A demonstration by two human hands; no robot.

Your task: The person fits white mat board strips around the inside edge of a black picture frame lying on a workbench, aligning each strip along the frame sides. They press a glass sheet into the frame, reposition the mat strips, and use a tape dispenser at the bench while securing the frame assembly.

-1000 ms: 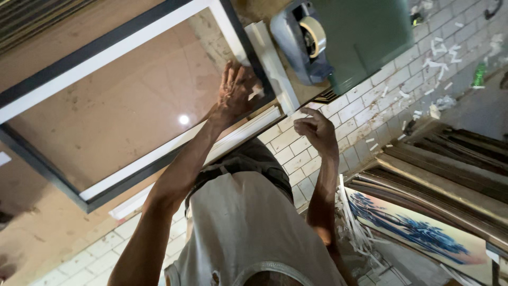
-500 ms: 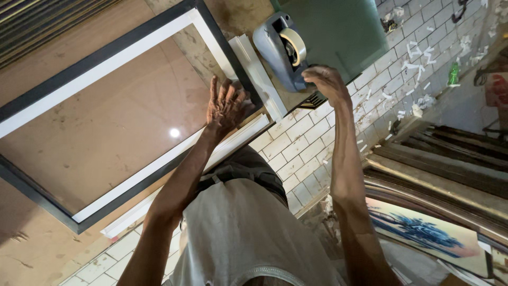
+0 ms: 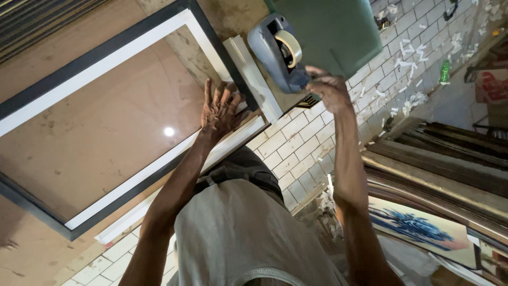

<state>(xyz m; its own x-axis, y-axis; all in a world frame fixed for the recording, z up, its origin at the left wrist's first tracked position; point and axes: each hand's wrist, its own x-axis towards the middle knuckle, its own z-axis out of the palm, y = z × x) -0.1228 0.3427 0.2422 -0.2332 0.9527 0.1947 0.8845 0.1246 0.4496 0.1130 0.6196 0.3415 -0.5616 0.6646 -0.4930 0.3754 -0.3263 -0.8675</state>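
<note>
One tape dispenser (image 3: 278, 50) at right hand (image 3: 328, 87), roll end upward.

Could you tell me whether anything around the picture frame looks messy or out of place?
Yes: small torn white scraps litter the tiled floor near the green board. The frame itself looks intact under the left hand.

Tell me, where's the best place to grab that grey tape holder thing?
Probably by its thick grey end, where the right hand already meets the tape dispenser. The roll of pale tape sits in the open side, so coming from the solid body side, away from the roll, keeps fingers off the tape.
</note>
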